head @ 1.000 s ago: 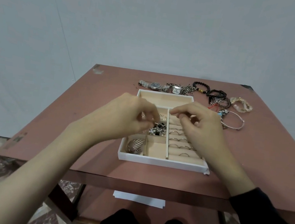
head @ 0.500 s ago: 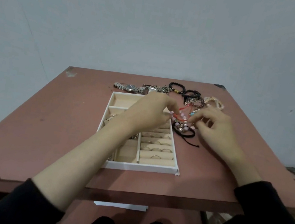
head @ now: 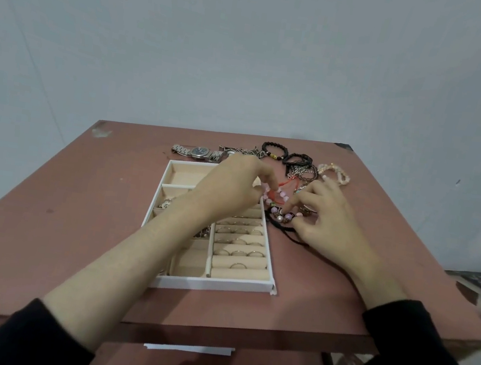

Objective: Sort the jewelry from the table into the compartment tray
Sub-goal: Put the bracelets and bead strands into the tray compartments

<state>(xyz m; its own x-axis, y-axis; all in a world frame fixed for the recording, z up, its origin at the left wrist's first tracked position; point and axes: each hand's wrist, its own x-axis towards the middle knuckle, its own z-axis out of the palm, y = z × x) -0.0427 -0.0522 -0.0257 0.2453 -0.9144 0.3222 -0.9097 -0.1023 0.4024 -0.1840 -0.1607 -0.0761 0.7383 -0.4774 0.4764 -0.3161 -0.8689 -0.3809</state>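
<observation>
The left hand (head: 231, 192) lay across the tray (head: 212, 285), its curled fingers pinching the far side of a pink bead bracelet (head: 279, 217), while the right hand (head: 327, 225) pinched the same bracelet's near beads. The bracelet sat between them, just beside the tray's right rim, over the table (head: 73, 220). Rings (head: 238, 253) sat in the tray's right rolls; a watch (head: 198, 151) and a black bracelet (head: 273, 149) lay beyond.
</observation>
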